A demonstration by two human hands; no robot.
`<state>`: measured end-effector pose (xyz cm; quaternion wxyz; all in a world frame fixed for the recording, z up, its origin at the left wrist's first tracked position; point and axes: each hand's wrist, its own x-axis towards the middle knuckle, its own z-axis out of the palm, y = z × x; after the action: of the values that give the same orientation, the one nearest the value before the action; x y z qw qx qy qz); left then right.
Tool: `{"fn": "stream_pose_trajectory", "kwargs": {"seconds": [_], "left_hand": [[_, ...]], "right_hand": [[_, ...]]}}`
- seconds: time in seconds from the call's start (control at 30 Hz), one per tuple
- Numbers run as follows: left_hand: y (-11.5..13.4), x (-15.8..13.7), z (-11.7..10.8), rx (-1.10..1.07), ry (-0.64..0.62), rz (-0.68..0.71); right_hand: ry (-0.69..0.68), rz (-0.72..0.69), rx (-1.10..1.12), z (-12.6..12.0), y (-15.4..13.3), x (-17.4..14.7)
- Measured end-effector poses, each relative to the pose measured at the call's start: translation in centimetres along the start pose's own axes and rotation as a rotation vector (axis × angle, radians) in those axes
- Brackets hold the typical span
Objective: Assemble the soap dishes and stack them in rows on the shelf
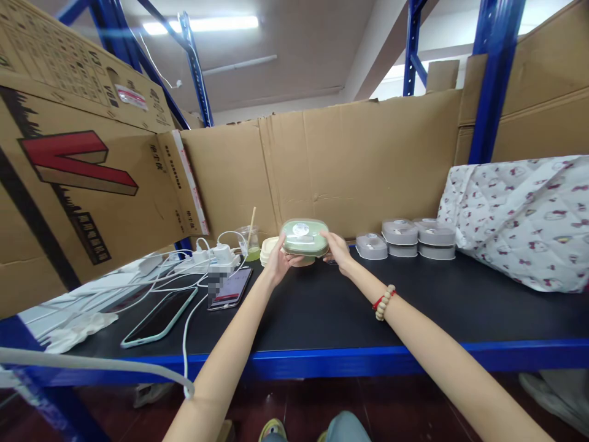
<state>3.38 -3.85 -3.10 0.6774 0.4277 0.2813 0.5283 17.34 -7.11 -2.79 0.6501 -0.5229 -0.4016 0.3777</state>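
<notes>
A pale green oval food container [304,244] with a clear lid and a round white label is held up at the back middle of the black shelf [331,313]. My left hand [280,263] grips its left end, fingers reaching underneath. On its right end, my right hand [338,250] is closed, thumb near the lid. Partly behind my left hand, some cream-coloured containers [268,250] sit on the shelf. To the right stand grey lidded containers, a single one [372,247] and two stacks [400,238] beside it.
At left lie a phone with a light blue case [161,316], a second phone [234,287], a power strip [202,261] with tangled white cables, and a cup with a straw [251,242]. A quilted bag [524,221] stands right. Cardboard [350,166] walls the back.
</notes>
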Motion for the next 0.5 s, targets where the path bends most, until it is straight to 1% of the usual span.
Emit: {"fn": "stream_pose_trajectory", "kwargs": {"seconds": [0.07,0.13,0.2,0.27,0.33,0.4,0.43,0.5], "left_hand": [[0.1,-0.1,0.0,-0.004,-0.002,-0.021],[0.2,-0.1,0.0,-0.008,0.032,-0.029],[0.4,-0.2,0.0,-0.019,0.079,-0.028],[0.6,-0.2,-0.1,-0.038,0.117,-0.027],[0.6,-0.2,-0.1,-0.050,0.134,-0.028],[0.7,-0.3,-0.1,-0.052,0.134,-0.030],[0.7,-0.3,-0.1,-0.052,0.132,-0.030],[0.7,-0.4,-0.1,-0.056,0.134,-0.029]], "right_hand": [[0.144,-0.031,0.106,-0.7,-0.2,0.7],[0.322,-0.042,0.211,-1.7,-0.3,1.4],[0.479,-0.040,0.267,-2.7,-0.2,1.9],[0.601,0.003,0.283,-3.7,0.2,2.5],[0.682,0.092,0.273,-4.4,0.9,3.1],[0.714,0.156,0.230,-4.9,1.6,4.0],[0.710,0.157,0.198,-5.0,2.0,4.4],[0.691,0.114,0.143,-5.3,2.6,5.3]]}}
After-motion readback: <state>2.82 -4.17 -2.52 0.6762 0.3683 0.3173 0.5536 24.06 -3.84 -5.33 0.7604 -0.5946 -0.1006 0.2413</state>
